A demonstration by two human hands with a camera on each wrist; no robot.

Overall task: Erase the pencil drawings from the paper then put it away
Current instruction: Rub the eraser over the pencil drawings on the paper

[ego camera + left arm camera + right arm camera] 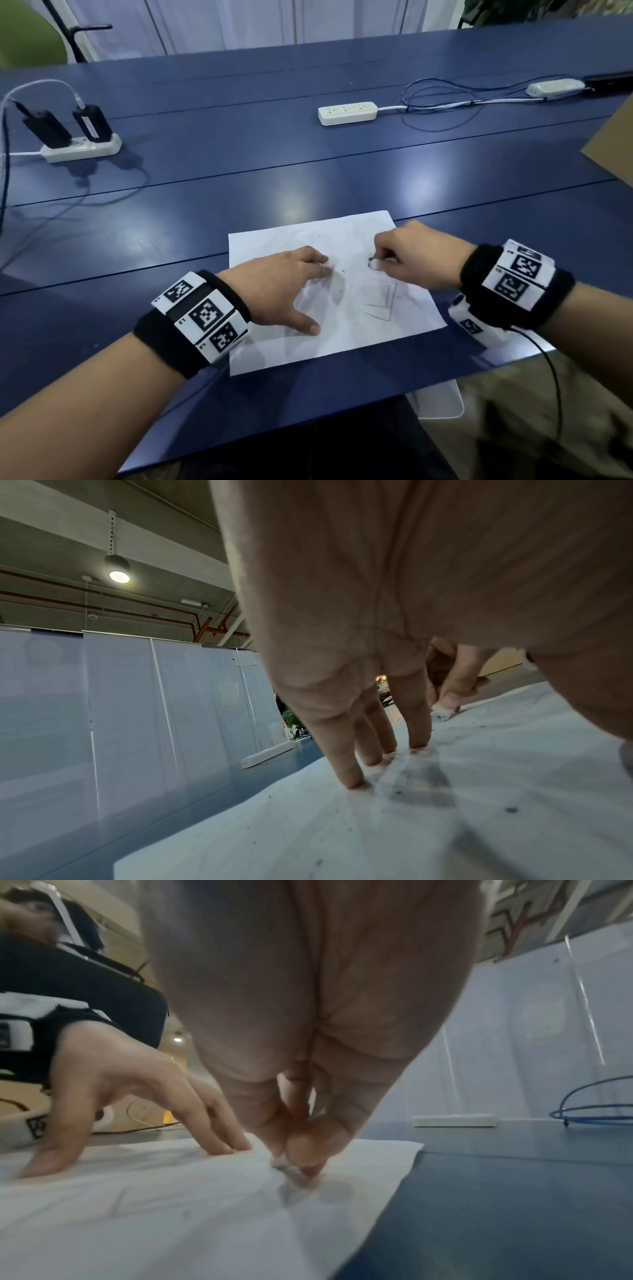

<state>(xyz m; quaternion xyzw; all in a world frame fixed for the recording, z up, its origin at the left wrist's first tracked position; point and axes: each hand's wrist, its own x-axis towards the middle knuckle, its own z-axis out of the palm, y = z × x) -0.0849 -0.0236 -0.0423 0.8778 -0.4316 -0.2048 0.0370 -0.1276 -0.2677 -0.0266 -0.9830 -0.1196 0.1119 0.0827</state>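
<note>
A white paper sheet (342, 236) lies on the blue table (239, 205) near its front edge, with faint pencil lines (380, 305) at its lower right. My left hand (291, 284) presses the sheet flat with straight spread fingers (346, 753) and thumb. My right hand (407, 253) pinches a small white eraser (374, 263), smudged dark at its tip, down on the paper's upper right part. In the right wrist view the eraser (286, 1167) shows under the pinched fingertips on the paper (171, 1218).
A white power strip (347, 113) with blue and white cables lies at the back centre. Another strip (82, 147) with two black adapters stands at the left. A cardboard corner (613, 144) juts in at the right. A white object (442, 401) sits below the table edge.
</note>
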